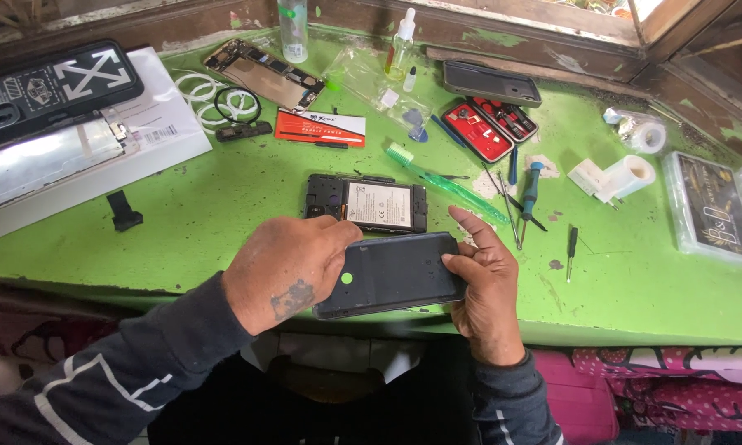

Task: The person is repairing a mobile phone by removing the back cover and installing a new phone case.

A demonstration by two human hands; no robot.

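Both hands hold a dark grey phone back cover (392, 274) with a small green dot sticker, just above the near edge of the green table (223, 214). My left hand (287, 268) grips its left end with fingers curled over the top edge. My right hand (482, 284) pinches its right end, the index finger stretched out. Just behind the cover lies an opened phone body (367, 203) with its battery showing, flat on the table.
A green toothbrush (445, 185), tweezers and screwdrivers (529, 191) lie to the right. Further back are a red tool case (486, 128), a dark phone (490, 82), a dropper bottle (401, 41) and another dismantled phone (264, 72). At left: white box (82, 156). At right: tape roll (647, 136), clear case (711, 206).
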